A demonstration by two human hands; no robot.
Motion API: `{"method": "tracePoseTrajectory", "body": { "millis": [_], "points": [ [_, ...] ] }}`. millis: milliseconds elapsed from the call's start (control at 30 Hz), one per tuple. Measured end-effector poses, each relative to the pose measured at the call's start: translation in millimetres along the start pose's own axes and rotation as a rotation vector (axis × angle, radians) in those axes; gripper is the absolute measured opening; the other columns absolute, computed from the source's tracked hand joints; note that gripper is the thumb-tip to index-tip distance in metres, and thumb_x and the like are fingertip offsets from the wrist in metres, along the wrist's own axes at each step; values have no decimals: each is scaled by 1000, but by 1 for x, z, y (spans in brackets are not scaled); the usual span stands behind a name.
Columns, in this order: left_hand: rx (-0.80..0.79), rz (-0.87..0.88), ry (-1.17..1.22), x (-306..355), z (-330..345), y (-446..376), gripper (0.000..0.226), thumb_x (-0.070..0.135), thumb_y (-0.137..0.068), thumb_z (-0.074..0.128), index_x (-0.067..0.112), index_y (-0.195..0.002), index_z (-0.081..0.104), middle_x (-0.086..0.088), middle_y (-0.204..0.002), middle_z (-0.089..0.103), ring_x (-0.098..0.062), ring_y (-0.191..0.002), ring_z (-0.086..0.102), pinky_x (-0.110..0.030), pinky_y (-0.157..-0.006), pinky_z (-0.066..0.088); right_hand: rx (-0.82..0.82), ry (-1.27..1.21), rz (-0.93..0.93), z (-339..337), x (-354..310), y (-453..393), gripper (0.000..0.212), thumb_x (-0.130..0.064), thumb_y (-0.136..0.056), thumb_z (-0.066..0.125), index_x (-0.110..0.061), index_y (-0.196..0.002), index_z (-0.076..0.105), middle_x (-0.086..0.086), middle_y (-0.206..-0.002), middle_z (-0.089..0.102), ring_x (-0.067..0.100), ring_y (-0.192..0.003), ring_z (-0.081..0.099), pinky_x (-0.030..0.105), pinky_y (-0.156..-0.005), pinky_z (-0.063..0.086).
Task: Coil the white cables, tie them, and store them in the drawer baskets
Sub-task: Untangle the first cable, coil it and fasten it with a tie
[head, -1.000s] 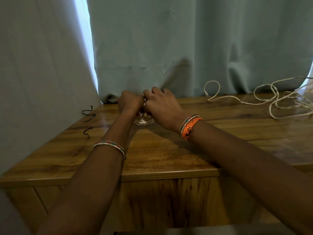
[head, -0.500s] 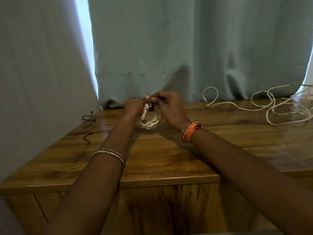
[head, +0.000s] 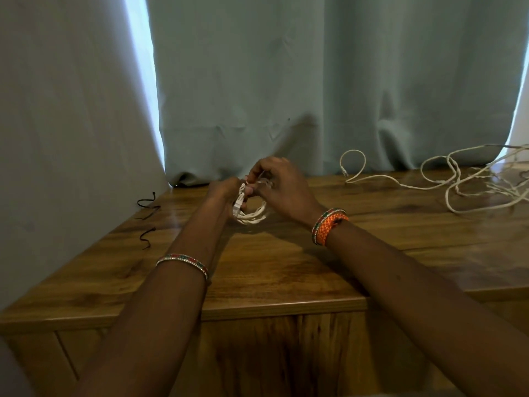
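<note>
Now | left hand (head: 221, 190), right hand (head: 282, 186) raised | pinching coiled cable (head: 252, 216)

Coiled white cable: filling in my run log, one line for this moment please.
step: tying | coiled white cable: held above table | left hand, right hand: gripping coil | loose white cables: uncoiled
</note>
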State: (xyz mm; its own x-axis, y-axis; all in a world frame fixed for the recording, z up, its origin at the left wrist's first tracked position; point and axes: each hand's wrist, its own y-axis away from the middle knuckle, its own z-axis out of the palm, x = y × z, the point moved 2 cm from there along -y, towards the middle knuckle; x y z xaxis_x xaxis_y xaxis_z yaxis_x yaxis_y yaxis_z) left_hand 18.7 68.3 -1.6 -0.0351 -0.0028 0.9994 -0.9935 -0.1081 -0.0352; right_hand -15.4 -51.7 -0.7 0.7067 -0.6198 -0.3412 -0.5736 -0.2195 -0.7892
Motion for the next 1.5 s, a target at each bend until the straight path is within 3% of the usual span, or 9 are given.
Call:
{"method": "tracePoseTrajectory", "body": {
  "millis": [200, 433, 567, 733, 867, 1100, 1300, 1400, 1500],
  "points": [
    [-34, -41, -40, -2, -5, -4, 34, 0, -92, 35, 5, -59, 43, -1, -25, 37, -9, -17, 32, -7, -30, 27, -27, 363, -226, -1, -10, 1, 13, -25, -74, 75, -18, -82, 67, -1, -96, 60, 17, -92, 50, 27, -69, 38],
    [-224, -72, -62, -1, 3, 3, 38, 11, -97, 33, 8, -61, 44, 1, -34, 45, -6, -28, 42, -11, -30, 32, 7, 497, -313, -3, -19, 3, 24, 7, -67, 63, -9, -83, 56, 7, -83, 60, 22, -78, 49, 26, -62, 26],
    [-173, -112, 73, -2, 5, 2, 24, 14, -98, 36, 7, -80, 50, -9, -74, 54, -19, -69, 54, -29, -67, 48, 35, 523, -359, 0, -21, 3, 29, 9, -63, 67, -7, -84, 58, 9, -76, 62, 17, -66, 42, 26, -57, 27],
    [-52, -30, 82, -3, 8, -1, 11, 15, -95, 47, 13, -86, 53, -7, -87, 58, -15, -64, 53, -27, -55, 48, 22, 497, -278, 0, -17, 2, 28, 2, -68, 68, -11, -85, 49, 6, -72, 58, 17, -64, 38, 29, -53, 25],
    [-198, -7, 138, -2, 16, 7, 36, 18, -100, 39, 9, -67, 49, -1, -43, 57, -9, -36, 54, -18, -40, 46, 67, 273, -82, -12, -8, -1, 21, 7, -71, 57, -8, -82, 48, 1, -72, 57, 18, -63, 49, 32, -51, 33],
    [-463, -38, 206, 9, 10, 30, 33, 0, -95, 32, -1, -75, 58, -12, -57, 63, -18, -48, 65, -24, -53, 56, 139, 43, 40, -18, -5, -5, 26, 13, -71, 50, -12, -70, 41, -8, -56, 45, 17, -56, 52, 27, -46, 37],
    [-473, -61, 209, 10, 4, 32, 58, 2, -96, 31, -4, -51, 69, -16, -56, 66, -22, -48, 67, -27, -47, 56, 158, -173, 221, -18, 0, -4, 17, 4, -80, 63, -8, -72, 53, -3, -66, 55, 5, -62, 52, 16, -53, 44],
    [-413, -55, 267, 9, 3, 26, 39, 0, -96, 35, -4, -71, 65, -13, -58, 66, -17, -47, 66, -23, -49, 56, 156, -230, 297, -16, 6, -3, 10, -8, -80, 71, -10, -76, 62, -1, -72, 62, 10, -70, 59, 22, -60, 49],
    [-329, -27, 211, 6, 1, 21, 23, 2, -96, 40, 5, -81, 58, -4, -56, 66, -10, -46, 63, -19, -50, 54, 123, -160, 318, -16, 11, -2, 13, -15, -78, 74, -16, -73, 63, -11, -67, 57, -1, -63, 52, 12, -54, 39]
  ]
}}
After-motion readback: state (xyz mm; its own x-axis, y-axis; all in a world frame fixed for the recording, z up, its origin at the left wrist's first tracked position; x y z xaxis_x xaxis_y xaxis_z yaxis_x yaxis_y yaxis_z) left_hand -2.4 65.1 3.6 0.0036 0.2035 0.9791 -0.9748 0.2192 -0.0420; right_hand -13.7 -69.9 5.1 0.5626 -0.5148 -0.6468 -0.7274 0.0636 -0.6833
